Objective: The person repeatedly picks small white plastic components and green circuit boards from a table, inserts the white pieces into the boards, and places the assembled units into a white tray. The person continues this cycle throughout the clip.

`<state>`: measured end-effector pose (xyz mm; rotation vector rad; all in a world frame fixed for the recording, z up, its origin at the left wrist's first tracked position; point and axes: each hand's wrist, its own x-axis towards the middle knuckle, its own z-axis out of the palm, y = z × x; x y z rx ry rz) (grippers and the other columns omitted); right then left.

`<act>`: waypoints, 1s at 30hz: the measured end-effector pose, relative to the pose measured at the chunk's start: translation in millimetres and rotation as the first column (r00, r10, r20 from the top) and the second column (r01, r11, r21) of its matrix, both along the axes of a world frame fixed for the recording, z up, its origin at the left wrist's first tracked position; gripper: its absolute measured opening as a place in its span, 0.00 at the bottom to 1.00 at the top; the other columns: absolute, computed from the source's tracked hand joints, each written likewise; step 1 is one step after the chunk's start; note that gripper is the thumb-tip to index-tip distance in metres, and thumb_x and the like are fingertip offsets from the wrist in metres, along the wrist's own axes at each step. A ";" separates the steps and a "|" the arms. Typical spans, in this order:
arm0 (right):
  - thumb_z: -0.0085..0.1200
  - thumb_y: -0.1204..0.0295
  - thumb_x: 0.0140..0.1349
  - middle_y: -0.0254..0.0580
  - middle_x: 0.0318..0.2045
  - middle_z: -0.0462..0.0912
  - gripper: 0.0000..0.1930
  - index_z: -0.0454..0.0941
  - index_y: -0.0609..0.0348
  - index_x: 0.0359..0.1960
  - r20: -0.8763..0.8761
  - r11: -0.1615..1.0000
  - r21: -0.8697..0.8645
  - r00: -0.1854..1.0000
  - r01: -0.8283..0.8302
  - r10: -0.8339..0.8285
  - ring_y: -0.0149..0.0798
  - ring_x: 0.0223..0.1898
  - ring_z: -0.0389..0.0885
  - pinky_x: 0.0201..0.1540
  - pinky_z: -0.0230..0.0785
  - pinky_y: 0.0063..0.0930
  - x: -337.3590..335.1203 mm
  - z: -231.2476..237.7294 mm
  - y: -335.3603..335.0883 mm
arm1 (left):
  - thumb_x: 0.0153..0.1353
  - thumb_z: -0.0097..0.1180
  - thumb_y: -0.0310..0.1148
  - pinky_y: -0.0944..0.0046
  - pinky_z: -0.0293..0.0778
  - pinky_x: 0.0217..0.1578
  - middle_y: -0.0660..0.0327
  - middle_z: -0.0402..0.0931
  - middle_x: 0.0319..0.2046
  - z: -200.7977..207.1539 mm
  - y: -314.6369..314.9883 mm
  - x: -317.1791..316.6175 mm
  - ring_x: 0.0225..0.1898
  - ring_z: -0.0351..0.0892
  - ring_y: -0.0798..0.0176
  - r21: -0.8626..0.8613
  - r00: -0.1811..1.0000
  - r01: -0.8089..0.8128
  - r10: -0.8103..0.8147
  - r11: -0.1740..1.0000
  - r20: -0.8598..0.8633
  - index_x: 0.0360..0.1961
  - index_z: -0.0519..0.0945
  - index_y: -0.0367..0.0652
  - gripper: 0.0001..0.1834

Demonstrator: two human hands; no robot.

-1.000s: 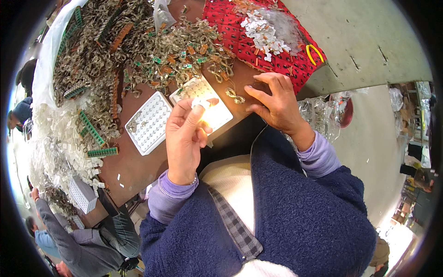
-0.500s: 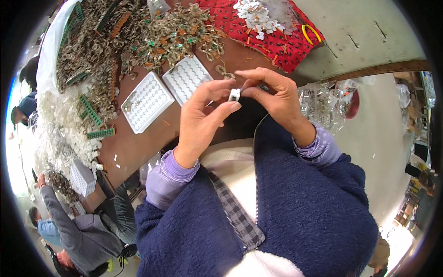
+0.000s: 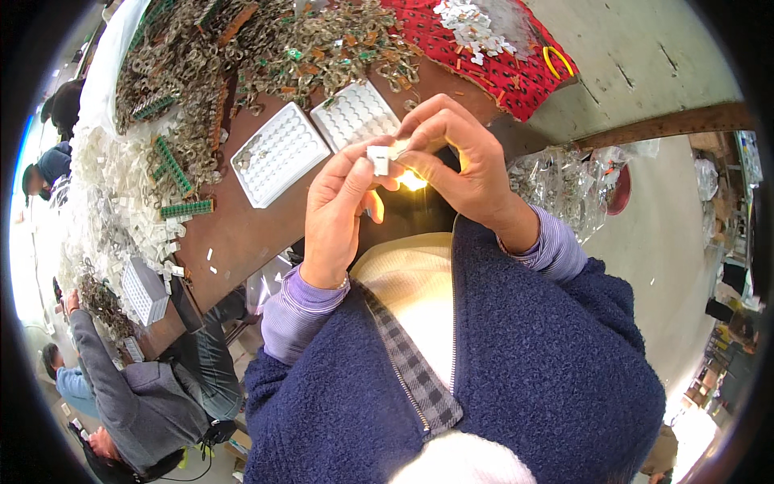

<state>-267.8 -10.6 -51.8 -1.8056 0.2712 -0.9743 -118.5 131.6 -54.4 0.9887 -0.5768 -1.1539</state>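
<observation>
A small white plastic block is pinched between the thumb and fingers of my left hand, in front of my chest. Close against it, my right hand has its thumb and fingertips pressed together; what they grip is too small to make out. A bright yellow light shines just under the fingertips of both hands. Beyond my left hand are two white trays with rows of round pockets, a left one with a few small pieces in it and a right one partly behind my fingers.
Piles of metal ring-shaped parts with green and orange strips cover the brown table. White plastic pieces heap at the left. A red patterned cloth bears white pieces and a yellow-handled tool. Another person works at lower left.
A yellow light now glows below my fingertips. Both hands have shifted slightly left, and the white block has turned to show a broader face.
</observation>
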 end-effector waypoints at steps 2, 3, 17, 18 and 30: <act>0.71 0.80 0.61 0.43 0.42 0.84 0.09 0.81 0.61 0.36 -0.003 0.988 -0.153 1.000 -0.009 0.009 0.42 0.45 0.85 0.47 0.77 0.33 7.7 5.4 2.2 | 0.80 0.57 0.35 0.74 0.77 0.32 0.59 0.88 0.45 -1.2 5.4 5.6 0.42 0.84 0.73 0.014 0.999 0.000 -0.001 1.000 0.054 0.63 0.81 0.33 0.19; 0.70 0.82 0.61 0.44 0.42 0.84 0.09 0.81 0.61 0.36 -0.032 0.973 -0.230 0.999 -0.022 0.015 0.40 0.44 0.86 0.47 0.78 0.33 8.3 8.0 1.8 | 0.79 0.58 0.34 0.74 0.77 0.32 0.60 0.88 0.44 -2.4 7.2 8.0 0.41 0.84 0.73 0.012 0.997 0.000 -0.001 1.000 0.071 0.62 0.82 0.33 0.18; 0.67 0.82 0.67 0.40 0.43 0.79 0.07 0.79 0.62 0.36 0.069 0.839 0.447 0.947 -0.310 0.314 0.32 0.48 0.82 0.51 0.76 0.28 -3.8 -19.1 -17.6 | 0.75 0.64 0.33 0.74 0.75 0.31 0.62 0.87 0.38 -10.3 -12.2 6.7 0.34 0.81 0.75 0.124 0.984 0.115 -0.096 0.986 -0.150 0.50 0.84 0.39 0.10; 0.66 0.82 0.66 0.40 0.43 0.80 0.06 0.79 0.62 0.36 0.045 0.893 0.345 0.956 -0.288 0.291 0.33 0.48 0.82 0.51 0.76 0.29 -3.5 -20.3 -19.3 | 0.76 0.63 0.35 0.74 0.75 0.31 0.62 0.86 0.38 -10.0 -15.7 5.7 0.34 0.81 0.75 0.145 0.990 0.122 -0.110 0.982 -0.087 0.51 0.84 0.39 0.11; 0.74 0.63 0.58 0.40 0.35 0.80 0.13 0.84 0.55 0.36 -0.154 0.712 -0.568 0.796 0.413 -0.585 0.49 0.41 0.80 0.46 0.67 0.45 29.1 -49.6 -63.6 | 0.82 0.47 0.40 0.51 0.71 0.69 0.61 0.77 0.45 3.3 -33.8 25.9 0.52 0.82 0.59 -0.081 0.941 -0.054 0.024 0.995 -0.337 0.55 0.77 0.41 0.14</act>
